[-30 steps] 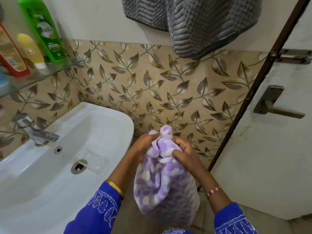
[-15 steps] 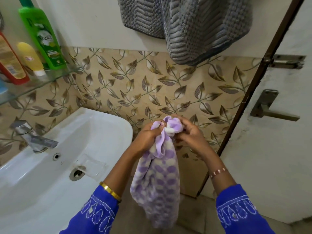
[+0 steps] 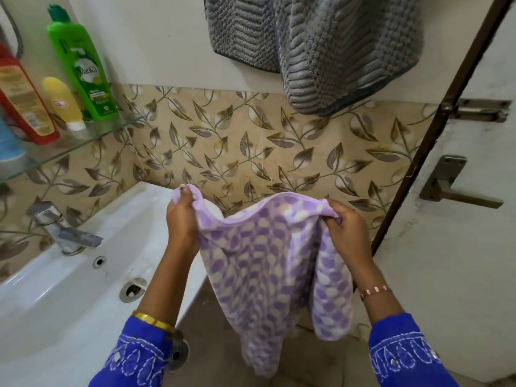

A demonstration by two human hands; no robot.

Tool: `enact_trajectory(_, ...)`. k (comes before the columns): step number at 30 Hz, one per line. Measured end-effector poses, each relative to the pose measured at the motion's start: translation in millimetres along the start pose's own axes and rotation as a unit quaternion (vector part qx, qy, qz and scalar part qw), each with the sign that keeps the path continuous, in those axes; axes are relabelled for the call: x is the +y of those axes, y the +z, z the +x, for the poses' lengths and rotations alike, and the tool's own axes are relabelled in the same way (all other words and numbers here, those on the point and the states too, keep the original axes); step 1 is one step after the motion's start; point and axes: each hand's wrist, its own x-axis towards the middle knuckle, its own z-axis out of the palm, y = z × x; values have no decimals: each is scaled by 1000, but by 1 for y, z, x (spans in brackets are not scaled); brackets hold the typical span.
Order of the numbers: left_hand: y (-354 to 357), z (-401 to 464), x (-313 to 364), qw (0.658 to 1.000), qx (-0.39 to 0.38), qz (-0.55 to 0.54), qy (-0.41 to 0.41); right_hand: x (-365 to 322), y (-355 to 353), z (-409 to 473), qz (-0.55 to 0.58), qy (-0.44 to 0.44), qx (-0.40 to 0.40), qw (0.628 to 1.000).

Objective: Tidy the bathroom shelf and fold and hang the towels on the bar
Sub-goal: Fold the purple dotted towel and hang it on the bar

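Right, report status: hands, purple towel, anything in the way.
Left hand and right hand each grip a top corner of the purple towel. Towel spread open, hanging, unfolded. Grey towel hangs above; nothing blocking.

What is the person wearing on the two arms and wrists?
Both arms have bright blue sleeves with white stitched embroidery in loop and leaf shapes near the cuffs. The left wrist carries a plain gold bangle. The right wrist carries a thin bracelet of pink and white beads. The left hand and right hand are bare, with no gloves and no rings visible.
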Motion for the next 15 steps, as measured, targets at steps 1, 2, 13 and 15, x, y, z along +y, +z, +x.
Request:
enact_trajectory(1,2,-2,0,999,-22,27,18,-1,0,-1,-19,-8,-10,1000)
enact_trajectory(2,7,-9,-2,994,-55,79,48,-4,1,-2,-45,-26,-20,998)
enact_trajectory(13,49,-52,-28,858,-352,323,187,-46,17,-14,-87,-160,-7,983)
enact_trajectory(15,50,-45,-28,866,-329,330,183,-39,14,-16,-112,-152,-4,982)
